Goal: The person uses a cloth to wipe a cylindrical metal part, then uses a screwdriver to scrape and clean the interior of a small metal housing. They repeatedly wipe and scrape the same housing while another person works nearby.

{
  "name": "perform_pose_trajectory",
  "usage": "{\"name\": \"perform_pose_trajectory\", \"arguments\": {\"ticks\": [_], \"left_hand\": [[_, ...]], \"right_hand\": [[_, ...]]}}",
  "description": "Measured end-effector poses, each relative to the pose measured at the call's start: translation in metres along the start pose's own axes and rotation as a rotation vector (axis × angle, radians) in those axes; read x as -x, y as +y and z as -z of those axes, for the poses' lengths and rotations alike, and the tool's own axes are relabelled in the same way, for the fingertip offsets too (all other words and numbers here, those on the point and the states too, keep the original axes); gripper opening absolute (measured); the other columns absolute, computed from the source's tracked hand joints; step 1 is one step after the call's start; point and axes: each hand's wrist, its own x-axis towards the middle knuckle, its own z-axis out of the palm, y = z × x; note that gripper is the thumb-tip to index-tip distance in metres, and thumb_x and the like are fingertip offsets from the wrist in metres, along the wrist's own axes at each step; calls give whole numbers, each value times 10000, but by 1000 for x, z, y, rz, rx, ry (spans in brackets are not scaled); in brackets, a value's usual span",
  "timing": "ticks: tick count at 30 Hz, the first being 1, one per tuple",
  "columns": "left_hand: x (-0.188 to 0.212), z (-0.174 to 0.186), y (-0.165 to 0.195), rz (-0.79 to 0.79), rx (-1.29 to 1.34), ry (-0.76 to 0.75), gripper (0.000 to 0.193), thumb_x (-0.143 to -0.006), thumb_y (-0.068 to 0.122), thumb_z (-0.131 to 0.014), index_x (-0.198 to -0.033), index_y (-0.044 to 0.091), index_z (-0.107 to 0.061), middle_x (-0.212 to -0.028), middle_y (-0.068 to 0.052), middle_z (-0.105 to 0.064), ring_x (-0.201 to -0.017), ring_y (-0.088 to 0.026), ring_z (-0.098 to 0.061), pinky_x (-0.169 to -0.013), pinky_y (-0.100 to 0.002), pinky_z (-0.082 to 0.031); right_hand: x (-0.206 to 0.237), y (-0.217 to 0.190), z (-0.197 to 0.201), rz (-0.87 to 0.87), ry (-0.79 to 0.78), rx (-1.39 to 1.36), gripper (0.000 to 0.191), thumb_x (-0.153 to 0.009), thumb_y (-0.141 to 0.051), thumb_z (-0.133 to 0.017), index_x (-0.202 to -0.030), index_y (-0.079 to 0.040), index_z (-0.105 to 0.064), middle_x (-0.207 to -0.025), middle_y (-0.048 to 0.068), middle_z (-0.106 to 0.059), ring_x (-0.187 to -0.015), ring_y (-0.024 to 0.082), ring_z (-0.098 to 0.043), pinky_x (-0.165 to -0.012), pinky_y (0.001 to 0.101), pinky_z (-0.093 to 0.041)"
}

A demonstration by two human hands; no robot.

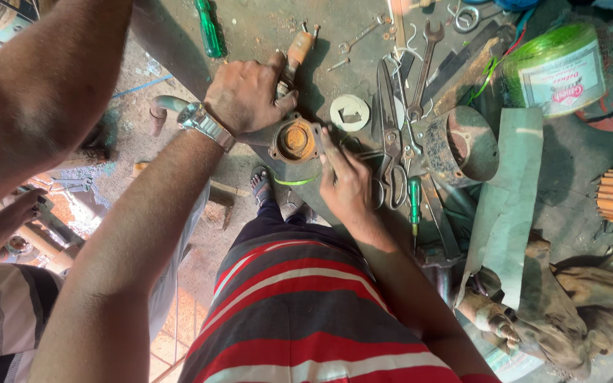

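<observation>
A rusty round metal part point(294, 140) with an orange-brown centre lies at the near edge of a dark workbench point(250, 28). My left hand point(246, 96), with a metal watch on its wrist, is closed around a wooden-handled tool point(299, 48) just above that part. The tool's tip is hidden under the hand. My right hand point(345, 181) presses thumb and fingers on the right rim of the rusty part and steadies it. A green band point(296, 181) hangs below the part.
On the bench lie a green screwdriver point(209, 28), a spanner point(423, 67), metal shears point(389, 142), a white disc point(350, 112), a rusty cup point(462, 145), a green twine spool point(558, 67) and rags point(583, 305). Another person's arm point(37, 92) crosses the top left.
</observation>
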Motion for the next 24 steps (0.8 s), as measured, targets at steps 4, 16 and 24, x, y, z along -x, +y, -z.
{"name": "perform_pose_trajectory", "arguments": {"ticks": [4,16,24], "left_hand": [[0,-1,0,-17,-22,6,682,-987,623,-544,-1277,5,-564,-774,-207,-717,-743,-348,-741,-684,-471,-590],[0,-4,-1,-30,5,38,655,-966,602,-590,-1226,2,-578,-774,-220,-719,-747,-373,-739,-676,-481,-589],[-4,-4,0,4,8,-51,684,-972,601,-555,-1279,-10,-539,-785,-221,-715,-737,-360,-744,-654,-484,-594]], "right_hand": [[0,1,0,-2,0,24,576,-941,50,-665,-1493,-57,-543,-1311,242,-692,-1106,347,-746,-946,389,-621],[-1,5,0,19,11,-14,568,-942,48,-664,-1486,-78,-559,-1308,231,-695,-1127,357,-746,-972,405,-615],[2,10,-4,5,17,-31,554,-973,26,-671,-1498,-86,-537,-1322,243,-692,-1105,360,-747,-927,388,-632]]}}
